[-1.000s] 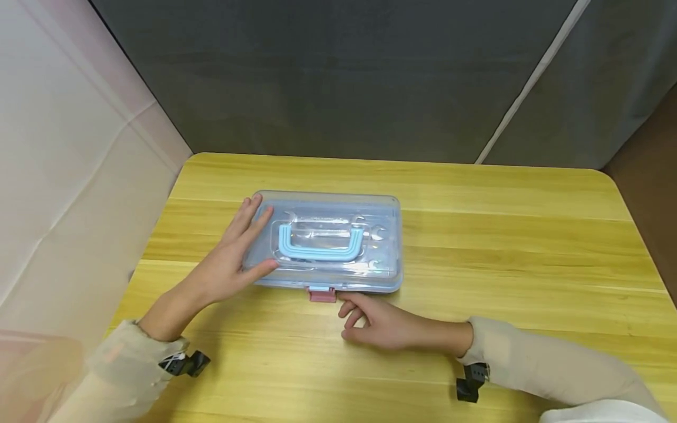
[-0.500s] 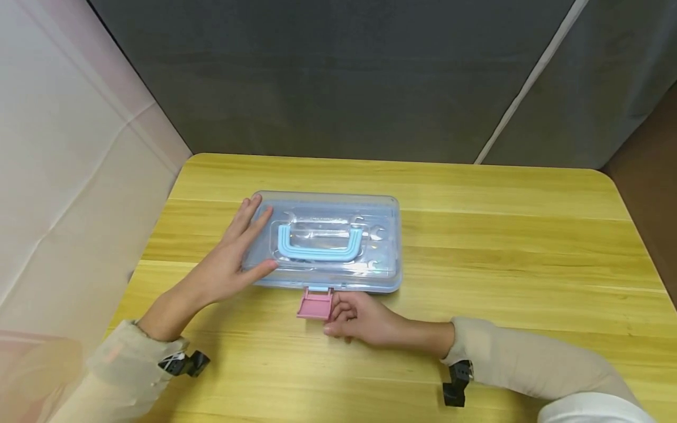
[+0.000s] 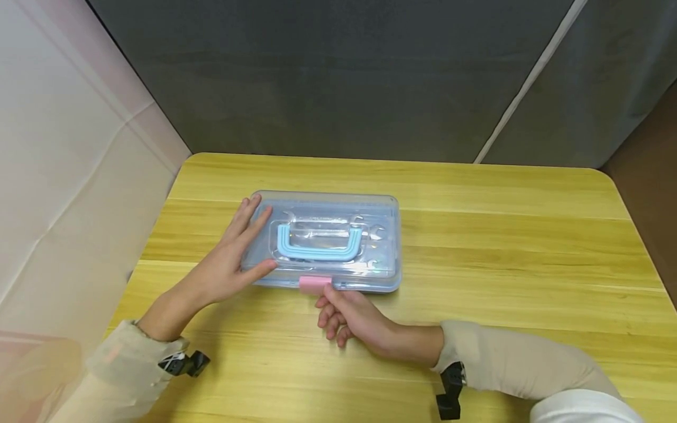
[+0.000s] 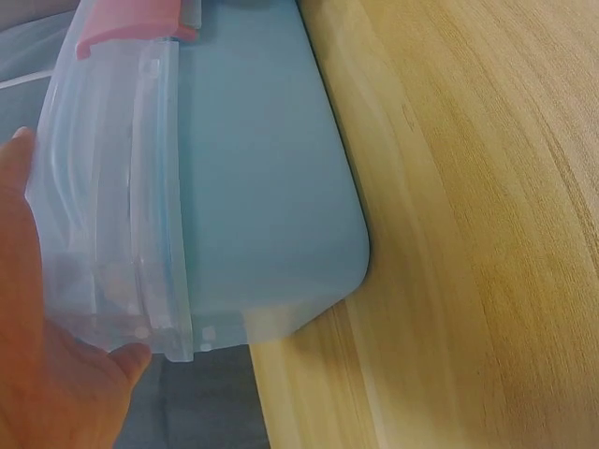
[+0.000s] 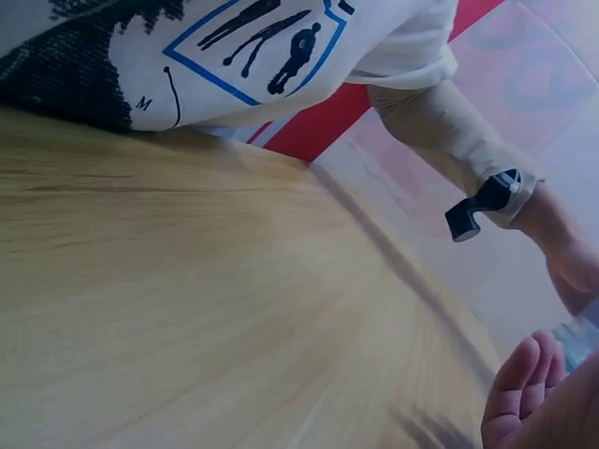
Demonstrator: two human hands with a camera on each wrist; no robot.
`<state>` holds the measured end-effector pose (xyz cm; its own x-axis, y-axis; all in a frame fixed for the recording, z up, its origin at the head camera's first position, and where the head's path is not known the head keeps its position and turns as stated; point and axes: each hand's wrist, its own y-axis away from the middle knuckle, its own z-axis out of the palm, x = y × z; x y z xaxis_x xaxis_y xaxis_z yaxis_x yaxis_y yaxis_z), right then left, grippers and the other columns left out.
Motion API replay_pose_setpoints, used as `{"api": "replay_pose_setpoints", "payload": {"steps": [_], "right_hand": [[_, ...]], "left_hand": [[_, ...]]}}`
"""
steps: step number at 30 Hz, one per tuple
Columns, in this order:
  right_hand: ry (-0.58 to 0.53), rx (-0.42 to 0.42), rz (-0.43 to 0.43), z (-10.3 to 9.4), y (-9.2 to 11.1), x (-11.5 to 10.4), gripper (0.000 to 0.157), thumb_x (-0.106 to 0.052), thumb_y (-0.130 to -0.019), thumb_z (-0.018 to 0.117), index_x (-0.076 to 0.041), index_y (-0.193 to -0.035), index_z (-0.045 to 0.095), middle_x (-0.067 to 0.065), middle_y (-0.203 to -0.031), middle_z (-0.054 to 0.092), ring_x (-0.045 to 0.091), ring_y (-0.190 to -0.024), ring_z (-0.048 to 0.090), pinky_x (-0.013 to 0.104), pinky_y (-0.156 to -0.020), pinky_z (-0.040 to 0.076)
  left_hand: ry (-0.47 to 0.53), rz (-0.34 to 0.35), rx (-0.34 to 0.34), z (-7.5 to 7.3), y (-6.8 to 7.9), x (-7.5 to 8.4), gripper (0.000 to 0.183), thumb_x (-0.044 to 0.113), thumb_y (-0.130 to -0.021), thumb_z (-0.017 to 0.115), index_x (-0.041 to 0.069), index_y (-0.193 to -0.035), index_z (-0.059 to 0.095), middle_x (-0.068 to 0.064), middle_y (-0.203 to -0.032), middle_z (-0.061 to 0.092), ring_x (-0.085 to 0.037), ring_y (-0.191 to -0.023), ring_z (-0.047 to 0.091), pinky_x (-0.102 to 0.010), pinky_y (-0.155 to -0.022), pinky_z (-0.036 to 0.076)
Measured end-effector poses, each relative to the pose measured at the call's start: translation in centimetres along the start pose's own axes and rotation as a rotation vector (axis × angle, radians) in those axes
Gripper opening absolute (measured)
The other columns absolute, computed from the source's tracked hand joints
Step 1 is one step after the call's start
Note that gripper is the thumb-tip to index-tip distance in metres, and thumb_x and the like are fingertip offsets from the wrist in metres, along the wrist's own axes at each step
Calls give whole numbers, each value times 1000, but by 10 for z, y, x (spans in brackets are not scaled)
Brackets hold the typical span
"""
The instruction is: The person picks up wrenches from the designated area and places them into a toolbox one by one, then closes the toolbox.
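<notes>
A toolbox point(image 3: 381, 252) with a clear lid, pale blue body and light blue handle point(image 3: 319, 254) sits on the wooden table; wrench shapes show in its lid. At the middle of its front edge the pink latch point(image 3: 313, 285) lies up against the lid rim. My left hand point(image 3: 224, 267) rests spread over the lid's left end, fingers straight, as the left wrist view shows from the side. With its thumb at the latch's right end, my right hand point(image 3: 359, 323) presses there, the other fingers loosely bent below. In the right wrist view, only some fingers point(image 5: 519, 388) show.
The wooden table point(image 3: 502, 252) extends widely to the right of the toolbox. A dark grey curtain point(image 3: 317, 76) hangs behind it, and a pale wall sheet point(image 3: 79, 147) borders the left side. Both sleeves carry small black wrist cameras.
The pink latch first swung outward and down, then flipped up against the lid rim. My right hand shifted left and its thumb came up onto the latch. The left hand stayed put.
</notes>
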<state>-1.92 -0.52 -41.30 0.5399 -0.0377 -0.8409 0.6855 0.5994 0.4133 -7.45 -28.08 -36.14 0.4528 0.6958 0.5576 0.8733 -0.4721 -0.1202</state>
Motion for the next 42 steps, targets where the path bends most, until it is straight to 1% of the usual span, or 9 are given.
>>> {"api": "replay_pose_setpoints", "payload": {"steps": [7,10,15,18,23,27,31,36,42], "right_hand": [[40,-1,-12,-2,-1,5,54,-40,-111,37,11,-123,50,4,-85,60,10,-64,55,21,-50,46],[71,21,-24,-4,-2,8,50,-36,-111,41,11,-123,52,4,-84,59,10,-63,55,21,-49,46],[138,55,-44,-8,-6,14,38,-27,-109,50,10,-117,57,2,-80,58,9,-63,53,20,-48,45],[150,51,-46,-9,-7,17,33,-22,-109,50,10,-113,58,1,-76,57,9,-61,52,19,-47,44],[160,57,-27,-11,-10,18,32,-24,-109,50,4,-102,61,1,-70,58,8,-57,50,19,-45,41],[178,81,-2,-10,-12,18,32,-27,-108,51,0,-93,59,0,-66,57,8,-53,48,20,-44,39],[184,107,20,-9,-14,18,30,-26,-108,51,-2,-90,57,0,-63,55,9,-50,46,20,-43,38],[141,134,59,-9,-16,17,30,-23,-109,48,-6,-86,55,0,-63,53,8,-48,44,19,-43,38],[115,120,84,-10,-17,16,30,-24,-110,48,-9,-84,53,-1,-63,51,8,-49,44,19,-43,37]], "left_hand": [[18,10,0,0,0,0,87,37,-97,70,12,-163,19,-10,-171,-1,-34,-155,-8,-73,-115,18],[24,15,3,1,0,-2,87,37,-97,71,12,-163,20,-10,-171,-1,-34,-155,-9,-74,-114,17],[36,15,2,1,0,-3,87,36,-96,71,13,-163,20,-9,-171,-1,-34,-155,-9,-76,-113,18],[45,20,1,1,-1,-4,86,35,-96,71,14,-163,20,-9,-171,-2,-34,-155,-9,-76,-113,17],[71,36,-2,1,-2,-4,85,33,-96,71,14,-163,21,-9,-171,-2,-33,-155,-11,-77,-112,17],[72,49,-9,1,-3,-6,84,32,-96,71,14,-162,22,-9,-171,-2,-34,-155,-11,-78,-111,18],[69,57,-14,1,-5,-7,82,32,-97,71,13,-162,24,-9,-171,-2,-35,-155,-10,-78,-111,19],[80,73,-15,0,-7,-9,79,32,-99,69,13,-162,25,-10,-171,-1,-37,-155,-9,-78,-110,19],[76,74,1,3,-6,-9,78,31,-99,68,11,-161,27,-11,-171,2,-37,-155,-9,-79,-110,19]]}}
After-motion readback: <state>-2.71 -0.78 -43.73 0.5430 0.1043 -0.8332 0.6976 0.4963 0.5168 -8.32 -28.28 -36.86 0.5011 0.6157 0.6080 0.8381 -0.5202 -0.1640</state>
